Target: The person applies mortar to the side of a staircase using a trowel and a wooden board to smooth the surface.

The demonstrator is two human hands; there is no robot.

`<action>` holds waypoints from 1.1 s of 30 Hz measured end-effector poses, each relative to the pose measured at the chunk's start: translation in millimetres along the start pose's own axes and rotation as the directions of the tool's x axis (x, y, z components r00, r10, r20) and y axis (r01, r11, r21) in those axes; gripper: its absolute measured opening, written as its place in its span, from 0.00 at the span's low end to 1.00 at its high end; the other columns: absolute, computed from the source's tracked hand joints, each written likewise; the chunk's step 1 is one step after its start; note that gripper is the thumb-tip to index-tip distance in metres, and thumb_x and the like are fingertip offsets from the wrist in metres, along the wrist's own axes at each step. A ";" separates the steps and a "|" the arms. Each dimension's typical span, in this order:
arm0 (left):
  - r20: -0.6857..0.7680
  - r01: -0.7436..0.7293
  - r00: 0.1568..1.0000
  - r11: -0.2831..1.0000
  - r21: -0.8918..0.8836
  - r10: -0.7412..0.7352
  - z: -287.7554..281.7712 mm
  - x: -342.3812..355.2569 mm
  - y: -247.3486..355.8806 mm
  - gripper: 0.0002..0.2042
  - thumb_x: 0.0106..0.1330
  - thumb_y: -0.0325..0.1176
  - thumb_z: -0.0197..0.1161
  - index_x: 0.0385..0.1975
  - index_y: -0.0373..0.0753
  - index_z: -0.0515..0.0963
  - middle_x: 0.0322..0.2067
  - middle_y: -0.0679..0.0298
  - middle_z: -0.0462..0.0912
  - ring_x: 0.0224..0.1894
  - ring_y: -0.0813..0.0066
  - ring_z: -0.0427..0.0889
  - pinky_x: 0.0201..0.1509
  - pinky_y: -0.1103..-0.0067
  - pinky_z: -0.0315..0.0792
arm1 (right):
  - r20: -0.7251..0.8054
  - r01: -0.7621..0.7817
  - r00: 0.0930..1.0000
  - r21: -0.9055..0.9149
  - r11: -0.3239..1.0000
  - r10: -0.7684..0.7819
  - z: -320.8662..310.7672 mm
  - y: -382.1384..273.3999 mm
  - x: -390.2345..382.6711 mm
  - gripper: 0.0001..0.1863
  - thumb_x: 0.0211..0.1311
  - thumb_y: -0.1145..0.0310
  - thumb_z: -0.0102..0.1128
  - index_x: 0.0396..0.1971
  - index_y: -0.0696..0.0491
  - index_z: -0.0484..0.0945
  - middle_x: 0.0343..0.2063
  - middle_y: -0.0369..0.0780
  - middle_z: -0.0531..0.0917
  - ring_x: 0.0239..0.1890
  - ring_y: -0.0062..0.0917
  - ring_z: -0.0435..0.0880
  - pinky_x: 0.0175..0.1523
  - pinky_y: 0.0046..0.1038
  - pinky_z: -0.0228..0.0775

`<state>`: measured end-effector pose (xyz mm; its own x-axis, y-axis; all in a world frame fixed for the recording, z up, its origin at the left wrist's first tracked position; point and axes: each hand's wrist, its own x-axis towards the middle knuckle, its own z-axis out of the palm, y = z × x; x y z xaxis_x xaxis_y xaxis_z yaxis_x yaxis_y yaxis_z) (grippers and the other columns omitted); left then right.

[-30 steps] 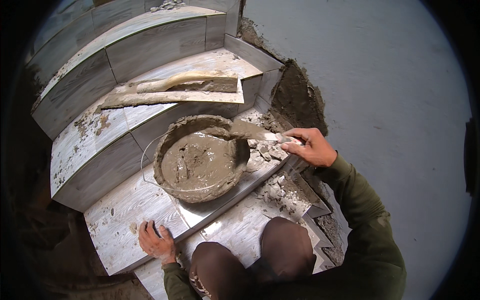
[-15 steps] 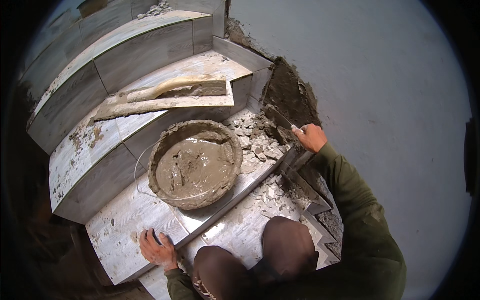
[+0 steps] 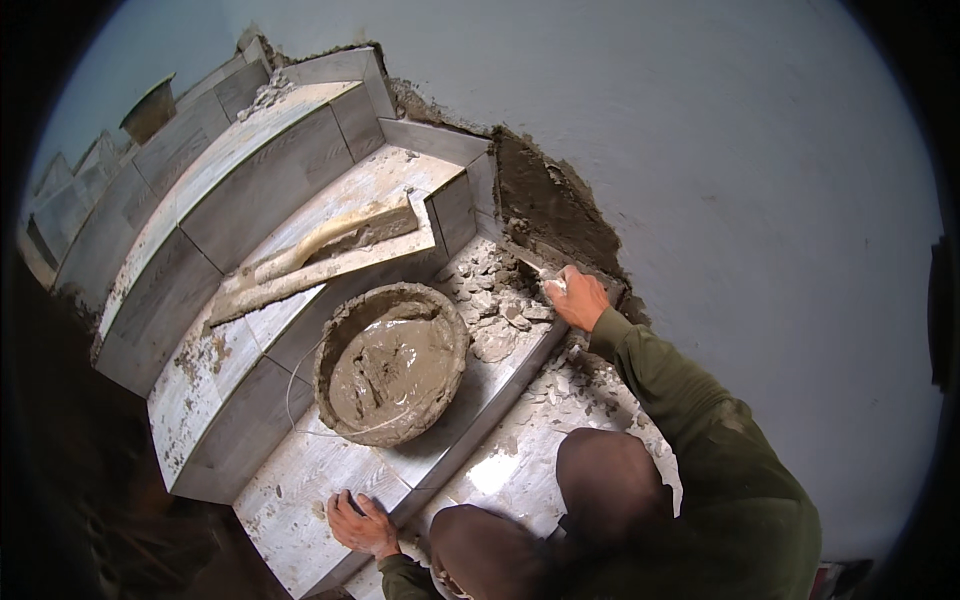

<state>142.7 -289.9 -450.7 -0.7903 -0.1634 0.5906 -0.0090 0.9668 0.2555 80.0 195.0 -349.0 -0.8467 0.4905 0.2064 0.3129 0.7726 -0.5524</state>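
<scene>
Gripping a trowel point(image 3: 540, 272) with curled fingers, the right hand point(image 3: 577, 298) works just right of the mortar basin point(image 3: 392, 362); below the basin, the left hand point(image 3: 362, 523) presses spread fingers flat on the tiled step point(image 3: 290, 490).

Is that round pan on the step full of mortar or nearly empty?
Partly full. The round pan sits upright, wet grey mortar covering its bottom, with bare crusted wall showing above it.
</scene>
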 end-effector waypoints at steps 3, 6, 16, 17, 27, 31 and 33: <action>0.004 0.009 1.000 1.000 0.021 -0.009 -2.4 0.0 0.0 0.19 0.68 0.47 0.47 0.43 0.38 0.76 0.49 0.54 0.74 0.53 0.53 0.71 0.56 0.62 0.63 | -0.024 -0.013 1.000 0.094 0.995 0.015 8.7 2.1 -4.6 0.23 0.60 0.53 0.55 0.39 0.61 0.73 0.30 0.57 0.80 0.37 0.52 0.79 0.43 0.46 0.69; 0.034 0.045 0.998 0.999 -0.002 -0.044 -2.3 -0.7 3.4 0.20 0.68 0.48 0.47 0.44 0.38 0.76 0.50 0.54 0.74 0.55 0.54 0.70 0.57 0.62 0.61 | -0.101 0.000 0.995 0.166 0.986 0.017 14.9 17.4 -0.8 0.23 0.60 0.52 0.55 0.39 0.61 0.75 0.30 0.57 0.80 0.37 0.52 0.79 0.43 0.45 0.69; 0.072 0.070 0.995 0.997 0.032 -0.073 -5.8 0.5 7.7 0.21 0.68 0.49 0.46 0.45 0.39 0.76 0.50 0.55 0.73 0.57 0.54 0.68 0.59 0.61 0.60 | -0.051 -0.047 0.997 0.090 0.995 0.052 -9.8 14.7 50.3 0.22 0.59 0.51 0.55 0.33 0.60 0.79 0.33 0.54 0.81 0.38 0.50 0.80 0.43 0.46 0.70; 0.073 0.071 0.995 0.997 0.030 -0.073 -4.7 0.4 7.7 0.21 0.68 0.49 0.46 0.45 0.39 0.76 0.50 0.55 0.73 0.57 0.54 0.68 0.59 0.61 0.60 | -0.052 -0.047 0.997 0.089 0.995 0.051 -12.6 13.2 55.2 0.22 0.59 0.51 0.55 0.33 0.60 0.79 0.33 0.54 0.81 0.38 0.50 0.80 0.43 0.46 0.70; 0.073 0.057 0.995 0.997 0.054 -0.061 -3.5 -1.5 3.0 0.19 0.68 0.47 0.47 0.45 0.39 0.76 0.50 0.55 0.73 0.57 0.54 0.68 0.58 0.62 0.60 | -0.136 0.068 0.989 0.120 0.990 -0.051 -43.1 -3.9 38.5 0.21 0.61 0.51 0.54 0.33 0.58 0.79 0.28 0.52 0.82 0.32 0.49 0.81 0.39 0.44 0.70; 0.053 0.040 0.998 0.999 0.019 -0.041 -1.8 0.1 11.1 0.19 0.68 0.47 0.47 0.45 0.39 0.76 0.50 0.55 0.73 0.56 0.53 0.69 0.58 0.62 0.61 | -0.119 0.056 0.991 0.003 0.998 -0.055 -25.8 17.1 26.7 0.20 0.62 0.52 0.53 0.33 0.57 0.78 0.26 0.52 0.81 0.30 0.50 0.80 0.35 0.47 0.69; 0.056 0.046 0.997 0.999 0.020 -0.047 0.0 -0.5 11.0 0.19 0.68 0.47 0.47 0.45 0.39 0.76 0.50 0.55 0.73 0.55 0.53 0.69 0.58 0.62 0.61 | -0.132 0.071 0.988 -0.050 0.996 -0.077 -22.4 20.8 20.5 0.20 0.62 0.52 0.53 0.31 0.58 0.76 0.24 0.52 0.80 0.29 0.50 0.79 0.33 0.48 0.68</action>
<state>143.0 -279.3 -448.2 -0.8223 -0.1972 0.5339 -0.0574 0.9620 0.2670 78.8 230.1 -338.2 -0.8039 0.4786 0.3533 0.2734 0.8247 -0.4950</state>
